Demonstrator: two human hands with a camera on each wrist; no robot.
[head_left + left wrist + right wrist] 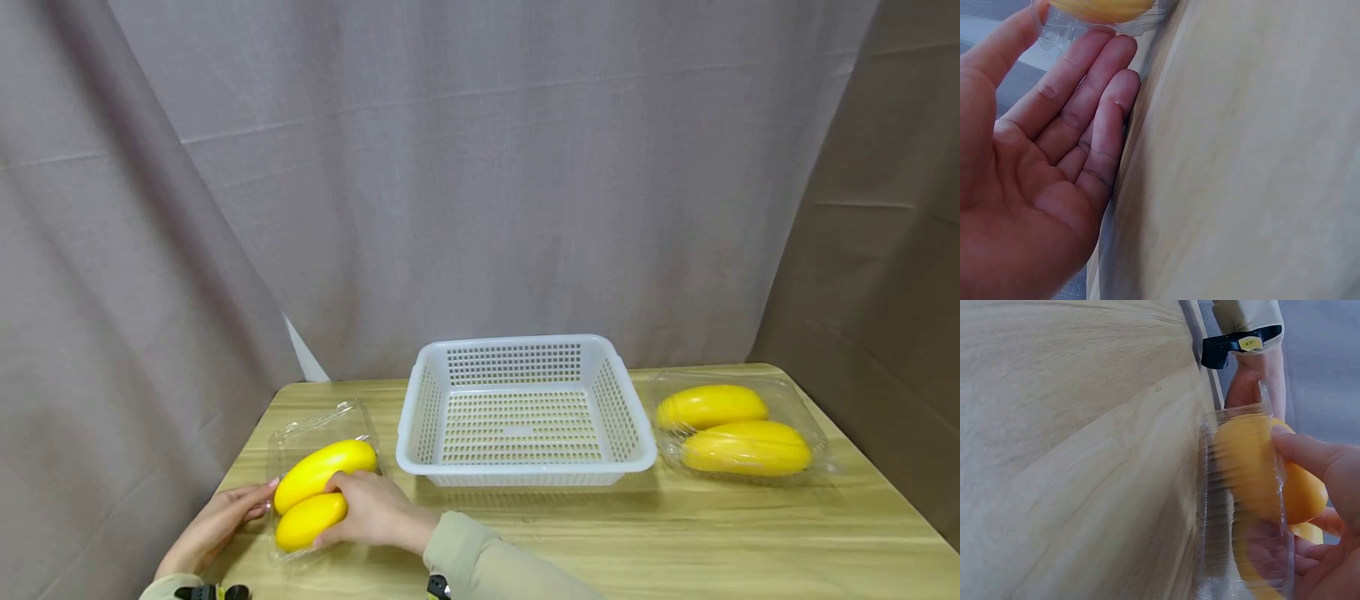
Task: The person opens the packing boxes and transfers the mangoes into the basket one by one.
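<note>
While the left hand, its grip relaxed, sets nearly straight fingers against a clear plastic tray at the frame's lower left, the right hand pinches the nearer yellow oblong fruit in its grip; the farther fruit lies beside it, over the same tray, on the counter.

Yellow fruits in clear tray

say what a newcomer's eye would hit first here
Probably the pair of bright yellow mango-like fruits at left, in a clear plastic tray, with the right hand on the nearer one. Next, the white perforated basket in the middle, then another yellow pair at right.
</note>
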